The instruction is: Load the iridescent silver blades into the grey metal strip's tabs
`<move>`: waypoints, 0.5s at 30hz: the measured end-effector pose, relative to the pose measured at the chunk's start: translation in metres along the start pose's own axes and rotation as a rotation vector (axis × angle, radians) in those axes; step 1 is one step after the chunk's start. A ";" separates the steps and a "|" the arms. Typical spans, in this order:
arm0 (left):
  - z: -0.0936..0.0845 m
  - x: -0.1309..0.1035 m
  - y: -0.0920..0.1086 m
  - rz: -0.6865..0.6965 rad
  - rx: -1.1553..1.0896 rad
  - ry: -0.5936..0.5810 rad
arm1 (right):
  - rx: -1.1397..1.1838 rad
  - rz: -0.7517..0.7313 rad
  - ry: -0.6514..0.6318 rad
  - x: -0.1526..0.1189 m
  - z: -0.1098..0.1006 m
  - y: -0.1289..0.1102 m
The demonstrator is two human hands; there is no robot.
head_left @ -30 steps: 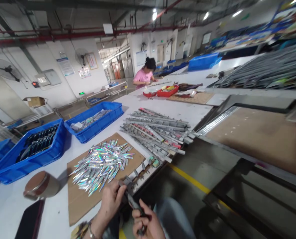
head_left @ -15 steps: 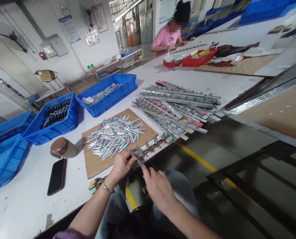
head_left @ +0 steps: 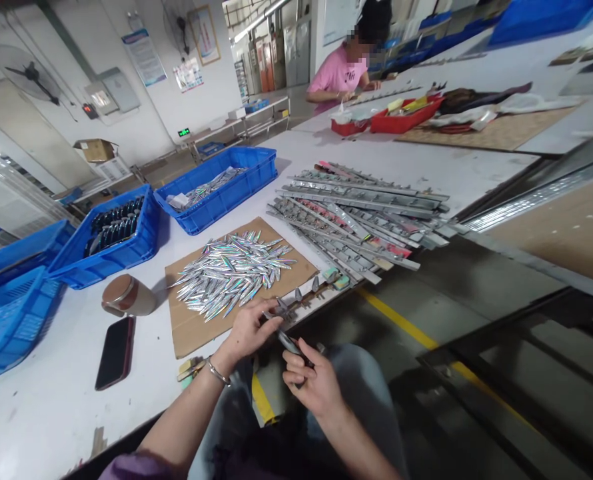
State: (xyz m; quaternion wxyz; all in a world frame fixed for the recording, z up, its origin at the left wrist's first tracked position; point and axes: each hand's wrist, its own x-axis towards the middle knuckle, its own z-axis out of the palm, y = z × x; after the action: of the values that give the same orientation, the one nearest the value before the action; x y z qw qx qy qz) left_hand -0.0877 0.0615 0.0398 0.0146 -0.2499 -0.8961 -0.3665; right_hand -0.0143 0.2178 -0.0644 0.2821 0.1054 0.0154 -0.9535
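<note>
Grey leaf-shaped pieces (head_left: 298,294) are stood in a row along the near edge of the white table (head_left: 51,413), just beyond the left hand (head_left: 249,331), by which the near end of the row is partly hidden. The thumb and forefinger of that hand are brought nearly together there, with only a narrow gap between them; whether a piece is pinched cannot be told.

By the right hand (head_left: 316,380) a dark hand tool (head_left: 289,341) is gripped, its fingers curled closely around it and its tip pointed up at the left thumb. The exact kind of tool cannot be made out. Half a second earlier the right hand was stretched flat, its fingertips reaching to the row; it has since been drawn back and closed around the tool, while the left hand has been kept at almost the same spot. From this it may be judged that handling with bare fingertips has given way to work with the tool, the near end of the row being steadied or guarded by the left hand.

Beside the hands, a heap of iridescent silver slivers (head_left: 231,273) is spread on a cardboard sheet (head_left: 184,330). Beyond the row, metal strips (head_left: 361,201) are piled crosswise, and to the left a phone (head_left: 115,353) is laid near a brown-lidded mug (head_left: 129,295).
</note>
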 end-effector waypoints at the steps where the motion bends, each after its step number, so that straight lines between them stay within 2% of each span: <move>1: 0.000 0.001 0.000 -0.003 -0.012 -0.002 | 0.054 0.028 -0.015 0.000 -0.001 0.000; 6: 0.002 0.000 0.003 -0.024 -0.022 -0.007 | 0.127 0.075 -0.018 -0.005 0.004 0.001; 10: -0.004 -0.007 0.001 -0.029 -0.014 -0.053 | -0.075 -0.025 0.080 -0.020 0.002 0.003; 13: -0.028 -0.003 -0.010 -0.010 0.083 -0.098 | -0.208 -0.090 0.197 -0.034 -0.023 0.001; 15: -0.052 0.009 -0.023 -0.061 0.242 -0.028 | -0.223 -0.101 0.319 -0.043 -0.051 -0.001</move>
State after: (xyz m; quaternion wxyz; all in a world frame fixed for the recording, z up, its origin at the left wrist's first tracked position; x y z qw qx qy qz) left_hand -0.1142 0.0170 0.0645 0.0211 -0.2242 -0.9411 -0.2523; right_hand 0.0304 0.2459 -0.1053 0.2380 0.2222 0.1709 -0.9300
